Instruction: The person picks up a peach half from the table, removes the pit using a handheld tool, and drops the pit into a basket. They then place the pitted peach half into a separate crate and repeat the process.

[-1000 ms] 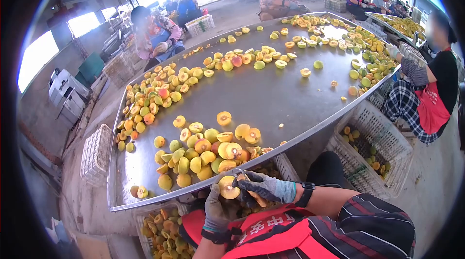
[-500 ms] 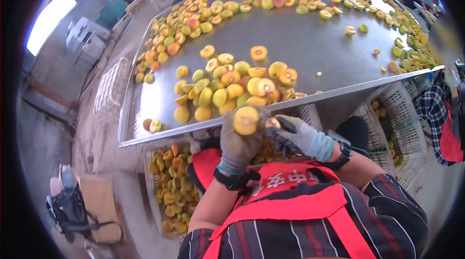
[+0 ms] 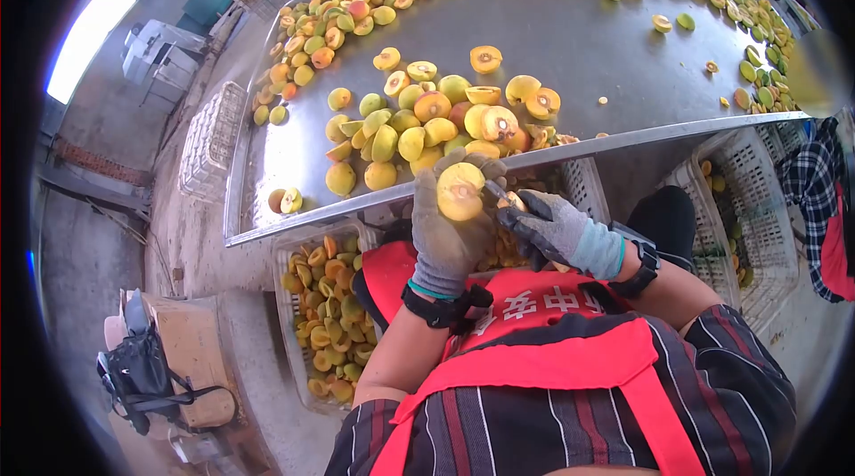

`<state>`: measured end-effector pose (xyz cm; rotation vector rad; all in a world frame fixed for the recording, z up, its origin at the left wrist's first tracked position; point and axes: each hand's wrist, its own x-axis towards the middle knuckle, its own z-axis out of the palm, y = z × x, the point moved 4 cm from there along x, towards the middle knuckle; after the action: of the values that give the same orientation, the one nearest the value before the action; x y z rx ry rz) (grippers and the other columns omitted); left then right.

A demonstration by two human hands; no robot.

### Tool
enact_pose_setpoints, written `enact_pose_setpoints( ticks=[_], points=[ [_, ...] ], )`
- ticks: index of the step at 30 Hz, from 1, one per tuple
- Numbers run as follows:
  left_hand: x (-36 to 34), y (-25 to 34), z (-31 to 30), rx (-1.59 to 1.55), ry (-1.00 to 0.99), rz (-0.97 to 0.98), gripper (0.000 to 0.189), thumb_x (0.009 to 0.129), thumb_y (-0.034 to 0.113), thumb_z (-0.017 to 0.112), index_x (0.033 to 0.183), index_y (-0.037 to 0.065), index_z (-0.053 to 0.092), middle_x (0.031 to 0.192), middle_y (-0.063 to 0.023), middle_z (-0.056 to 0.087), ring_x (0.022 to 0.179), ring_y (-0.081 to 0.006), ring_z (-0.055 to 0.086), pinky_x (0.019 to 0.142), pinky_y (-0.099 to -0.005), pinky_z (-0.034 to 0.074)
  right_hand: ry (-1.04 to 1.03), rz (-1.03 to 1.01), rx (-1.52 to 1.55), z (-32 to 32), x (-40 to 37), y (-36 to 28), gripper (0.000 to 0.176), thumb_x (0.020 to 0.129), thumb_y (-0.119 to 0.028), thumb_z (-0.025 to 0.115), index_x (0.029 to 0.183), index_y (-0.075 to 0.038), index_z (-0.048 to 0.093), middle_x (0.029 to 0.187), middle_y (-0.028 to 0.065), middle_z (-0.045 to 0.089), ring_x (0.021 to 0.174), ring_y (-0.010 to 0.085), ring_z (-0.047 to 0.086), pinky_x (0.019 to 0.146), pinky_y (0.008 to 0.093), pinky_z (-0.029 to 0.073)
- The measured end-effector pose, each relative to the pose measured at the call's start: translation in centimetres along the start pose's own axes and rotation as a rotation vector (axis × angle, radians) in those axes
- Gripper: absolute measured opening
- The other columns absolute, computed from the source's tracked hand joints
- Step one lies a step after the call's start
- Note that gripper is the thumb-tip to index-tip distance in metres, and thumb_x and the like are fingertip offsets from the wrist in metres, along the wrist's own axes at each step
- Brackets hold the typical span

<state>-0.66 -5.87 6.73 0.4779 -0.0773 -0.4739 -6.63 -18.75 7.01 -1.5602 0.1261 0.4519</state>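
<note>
My left hand, in a grey work glove, is closed round a yellow peach half with its cut face turned up. My right hand, in a grey glove with dark fingers, grips a small knife whose thin blade points at the fruit. A small piece of fruit sits by the right fingertips. Both hands are just off the near edge of the metal table. Beyond them lies a heap of peach halves, some cut face up.
Below the table at left stands a crate of peach halves. White crates stand at right, and another crate is beyond the table's left side. More fruit lines the far edge. A black bag rests on a cardboard box.
The view has shifted a little. The peach half in my left hand has tilted, and the knife blade in my right hand now shows beside it.
</note>
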Motion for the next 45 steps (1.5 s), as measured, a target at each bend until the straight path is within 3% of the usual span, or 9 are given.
enact_pose_setpoints(
  ticks=[6, 9, 11, 14, 32, 36, 41, 43, 45],
  points=[
    [0.1, 0.2, -0.6, 0.063, -0.009, 0.017, 0.048, 0.092, 0.041, 0.042, 0.119, 0.002, 0.048, 0.116, -0.0168, 0.054, 0.106, -0.0347, 0.053, 0.09, -0.0473, 0.044, -0.082, 0.128, 0.199, 0.8, 0.1, 0.6, 0.035, 0.089, -0.038, 0.054, 0.102, -0.005, 0.052, 0.071, 0.0054, 0.058, 0.056, 0.012, 0.057, 0.04, 0.0251, 0.046],
    [-0.4, 0.2, 0.5, 0.235, -0.032, 0.051, 0.043, 0.094, 0.035, 0.041, 0.122, 0.002, 0.044, 0.116, -0.017, 0.054, 0.105, -0.0331, 0.053, 0.091, -0.0444, 0.043, -0.036, 0.013, 0.14, 0.8, 0.3, 0.3, 0.035, 0.088, -0.036, 0.056, 0.103, -0.005, 0.052, 0.074, 0.0108, 0.061, 0.059, 0.0207, 0.061, 0.047, 0.0317, 0.049],
    [-0.7, 0.2, 0.9, 0.38, -0.034, 0.085, 0.04, 0.095, 0.03, 0.04, 0.123, 0.002, 0.042, 0.115, -0.0169, 0.054, 0.105, -0.0313, 0.054, 0.091, -0.0411, 0.043, 0.26, -0.604, -0.524, 0.1, 0.2, -1.5, 0.035, 0.085, -0.033, 0.059, 0.106, -0.005, 0.052, 0.078, 0.018, 0.062, 0.068, 0.032, 0.062, 0.059, 0.0398, 0.05],
    [-0.8, 0.3, 0.7, 0.168, -0.066, 0.021, 0.038, 0.096, 0.027, 0.037, 0.123, 0.001, 0.04, 0.116, -0.0161, 0.053, 0.107, -0.0279, 0.052, 0.093, -0.038, 0.041, 0.269, -0.453, -0.666, -0.4, -0.2, -2.3, 0.037, 0.082, -0.031, 0.06, 0.108, -0.006, 0.052, 0.084, 0.0216, 0.061, 0.077, 0.0379, 0.06, 0.068, 0.0445, 0.048],
    [-0.8, 0.5, -0.2, 0.852, 0.041, 0.31, 0.05, 0.097, 0.044, 0.03, 0.11, 0.001, 0.052, 0.092, -0.0113, 0.062, 0.085, -0.0177, 0.058, 0.079, -0.0299, 0.047, 0.147, -0.415, -0.542, 2.0, 0.3, -1.0, 0.035, 0.082, -0.024, 0.06, 0.103, 0.001, 0.048, 0.088, 0.0245, 0.06, 0.083, 0.0394, 0.059, 0.071, 0.0441, 0.047],
    [-0.7, 1.0, 0.0, 1.028, -0.009, 0.097, 0.044, 0.096, 0.037, 0.037, 0.096, -0.001, 0.06, 0.084, -0.0079, 0.063, 0.08, -0.014, 0.058, 0.075, -0.027, 0.046, 0.051, -0.182, -0.875, 1.7, 0.0, -1.4, 0.033, 0.081, -0.024, 0.06, 0.102, -0.002, 0.046, 0.082, 0.0212, 0.061, 0.078, 0.0387, 0.06, 0.067, 0.043, 0.048],
    [0.6, 1.5, -0.2, 1.119, -0.255, -0.105, 0.041, 0.093, 0.035, 0.046, 0.091, -0.002, 0.063, 0.082, -0.0059, 0.063, 0.071, -0.011, 0.059, 0.066, -0.023, 0.048, -0.126, -0.544, -0.589, 2.1, -0.3, -2.0, 0.033, 0.082, -0.023, 0.056, 0.102, 0.002, 0.046, 0.073, 0.0212, 0.06, 0.068, 0.0381, 0.061, 0.061, 0.0439, 0.049],
    [0.6, 1.6, 0.0, 1.142, -0.23, -0.277, 0.038, 0.092, 0.033, 0.048, 0.09, -0.002, 0.063, 0.081, -0.0051, 0.063, 0.071, -0.0105, 0.058, 0.066, -0.0227, 0.048, -0.275, -0.089, -0.643, 2.1, 0.2, -0.3, 0.04, 0.079, -0.027, 0.058, 0.107, 0.0, 0.05, 0.085, 0.0211, 0.062, 0.082, 0.0362, 0.061, 0.074, 0.042, 0.049],
    [0.9, 1.4, -0.4, 1.304, -0.125, -0.573, 0.03, 0.089, 0.028, 0.053, 0.092, -0.001, 0.064, 0.082, -0.0032, 0.064, 0.073, -0.009, 0.058, 0.067, -0.0225, 0.047, -0.215, -0.051, -0.781, 2.3, 0.3, -0.1, 0.036, 0.079, -0.026, 0.057, 0.104, -0.001, 0.053, 0.085, 0.021, 0.062, 0.083, 0.0366, 0.061, 0.075, 0.0412, 0.049]
  ],
)
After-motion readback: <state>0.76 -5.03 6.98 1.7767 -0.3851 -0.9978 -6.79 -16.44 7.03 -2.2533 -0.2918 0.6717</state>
